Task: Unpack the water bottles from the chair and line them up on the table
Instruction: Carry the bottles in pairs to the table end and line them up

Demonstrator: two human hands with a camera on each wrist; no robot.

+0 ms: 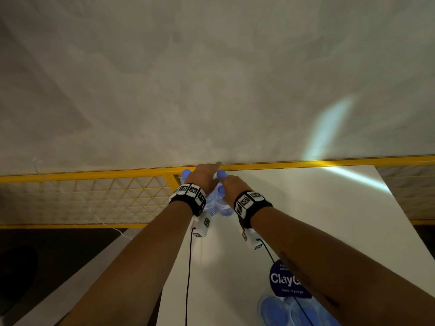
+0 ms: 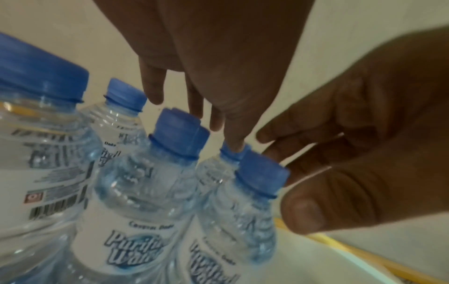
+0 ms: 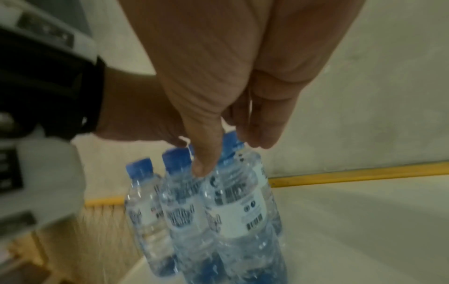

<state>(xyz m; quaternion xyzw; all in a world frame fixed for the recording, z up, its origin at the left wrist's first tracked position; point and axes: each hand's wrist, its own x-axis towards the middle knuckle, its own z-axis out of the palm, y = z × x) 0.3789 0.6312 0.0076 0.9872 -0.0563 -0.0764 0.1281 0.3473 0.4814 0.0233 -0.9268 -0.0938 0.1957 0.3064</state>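
Several clear water bottles (image 1: 215, 203) with blue caps stand huddled together near the far left corner of the white table (image 1: 306, 208). My left hand (image 1: 204, 176) reaches over them with straight fingers (image 2: 194, 109), one fingertip touching a cap (image 2: 232, 152). From the right side, my right hand (image 1: 231, 185) pinches the cap and neck of one bottle (image 3: 233, 201) between thumb and fingers. In the left wrist view that cap (image 2: 262, 173) sits between its thumb and fingertips. The bottle bases are hidden behind my wrists in the head view.
A yellow rail (image 1: 306, 164) runs along the table's far edge, against a pale wall. Left of the table is a yellow mesh fence (image 1: 106, 198) above dark floor. More blue-tinted bottles (image 1: 282, 311) and a dark blue "ClayGo" label (image 1: 286, 281) lie near my right forearm.
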